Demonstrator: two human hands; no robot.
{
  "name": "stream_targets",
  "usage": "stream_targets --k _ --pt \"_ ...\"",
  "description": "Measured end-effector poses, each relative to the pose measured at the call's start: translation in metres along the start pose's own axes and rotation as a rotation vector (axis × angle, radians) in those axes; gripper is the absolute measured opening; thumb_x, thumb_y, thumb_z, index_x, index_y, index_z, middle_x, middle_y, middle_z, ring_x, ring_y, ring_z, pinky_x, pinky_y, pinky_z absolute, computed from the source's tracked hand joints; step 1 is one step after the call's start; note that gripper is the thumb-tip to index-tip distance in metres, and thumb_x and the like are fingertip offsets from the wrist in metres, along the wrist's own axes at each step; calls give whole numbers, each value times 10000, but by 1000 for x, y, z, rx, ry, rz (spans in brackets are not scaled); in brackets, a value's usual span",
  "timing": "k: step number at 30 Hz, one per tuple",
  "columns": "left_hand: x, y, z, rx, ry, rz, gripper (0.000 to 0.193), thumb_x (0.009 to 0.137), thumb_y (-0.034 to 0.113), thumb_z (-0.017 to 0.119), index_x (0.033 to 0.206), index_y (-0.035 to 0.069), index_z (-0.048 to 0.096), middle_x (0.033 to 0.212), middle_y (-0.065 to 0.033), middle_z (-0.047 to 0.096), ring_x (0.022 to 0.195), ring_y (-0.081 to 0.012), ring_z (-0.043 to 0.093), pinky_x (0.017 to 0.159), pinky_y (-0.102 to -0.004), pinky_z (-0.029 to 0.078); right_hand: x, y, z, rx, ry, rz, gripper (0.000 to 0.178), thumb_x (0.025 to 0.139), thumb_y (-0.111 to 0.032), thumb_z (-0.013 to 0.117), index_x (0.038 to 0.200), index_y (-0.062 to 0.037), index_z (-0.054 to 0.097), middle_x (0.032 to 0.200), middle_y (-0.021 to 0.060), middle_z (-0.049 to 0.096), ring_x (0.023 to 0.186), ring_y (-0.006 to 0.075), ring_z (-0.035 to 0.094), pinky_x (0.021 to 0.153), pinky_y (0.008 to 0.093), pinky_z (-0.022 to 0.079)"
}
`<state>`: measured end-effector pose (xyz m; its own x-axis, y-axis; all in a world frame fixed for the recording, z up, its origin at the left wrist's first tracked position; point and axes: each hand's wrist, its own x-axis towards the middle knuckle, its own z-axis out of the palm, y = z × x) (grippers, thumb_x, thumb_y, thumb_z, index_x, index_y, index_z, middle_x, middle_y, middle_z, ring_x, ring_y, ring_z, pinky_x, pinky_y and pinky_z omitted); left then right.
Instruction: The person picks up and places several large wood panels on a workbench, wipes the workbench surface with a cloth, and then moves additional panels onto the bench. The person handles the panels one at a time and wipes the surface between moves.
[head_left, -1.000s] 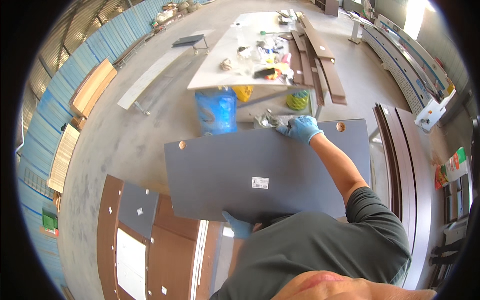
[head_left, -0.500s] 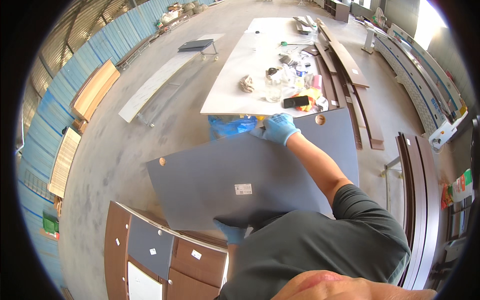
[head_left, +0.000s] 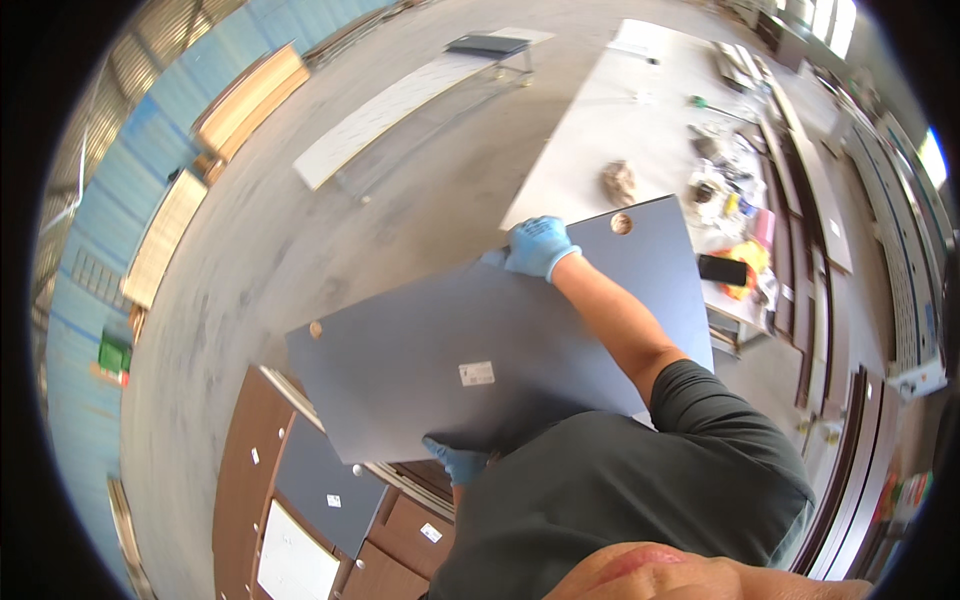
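The panel [head_left: 470, 335] was grasped at 2 edges: far by the right hand [head_left: 540, 247], near by the left hand [head_left: 458, 462].

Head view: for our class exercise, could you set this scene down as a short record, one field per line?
Held: grey panel, tilted, white label on its face
Right hand: blue-gloved, gripping the panel's upper edge
Left hand: blue-gloved, holding the panel's lower edge
Beyond the panel: long white table, cluttered along its right side
Lower left: grey board and white board
Left background: blue wall
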<state>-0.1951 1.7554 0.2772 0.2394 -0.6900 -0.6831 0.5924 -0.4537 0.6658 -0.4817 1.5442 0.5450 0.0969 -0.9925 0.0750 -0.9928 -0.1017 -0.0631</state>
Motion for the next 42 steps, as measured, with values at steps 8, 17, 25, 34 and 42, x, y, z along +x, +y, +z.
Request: stream_targets --k 8,17,25,34,42 --pt "202 151 3 -673 -466 17 853 1066 709 340 1669 120 209 1686 -82 362 1536 -290 318 1298 -534 110 221 -108 33 -16 71 -90 721 951 -780 485 1036 -158 838 1031 115 810 1016 324 767 876 431 578" --pt "347 310 58 -688 -296 -68 807 1068 730 295 1601 129 374 1652 -80 404 1503 -309 347 1284 -525 206 426 -169 44 -8 44 -14 705 956 -732 542 881 -84 809 920 146 789 923 356 754 847 465 577" --pt "517 459 138 -587 -396 -22 929 986 837 349 1636 173 358 1671 -72 379 1510 -349 357 1227 -581 327 672 -209 65 11 11 -19 692 961 -717 545 894 -83 812 928 140 790 926 356 756 855 467 580" --pt "701 585 221 -752 -733 117 920 991 818 371 1650 177 341 1691 -83 356 1522 -365 342 1225 -609 316 974 -262 79 -19 -97 -85 713 947 -754 523 960 -109 825 981 112 801 974 335 759 875 451 581" --pt "905 765 292 -674 -314 -66 860 1033 734 406 1655 152 287 1667 -77 384 1534 -315 337 1257 -549 285 1228 -319 129 -13 -127 -75 741 946 -767 501 1008 -108 833 1036 130 802 1003 348 759 908 462 581"
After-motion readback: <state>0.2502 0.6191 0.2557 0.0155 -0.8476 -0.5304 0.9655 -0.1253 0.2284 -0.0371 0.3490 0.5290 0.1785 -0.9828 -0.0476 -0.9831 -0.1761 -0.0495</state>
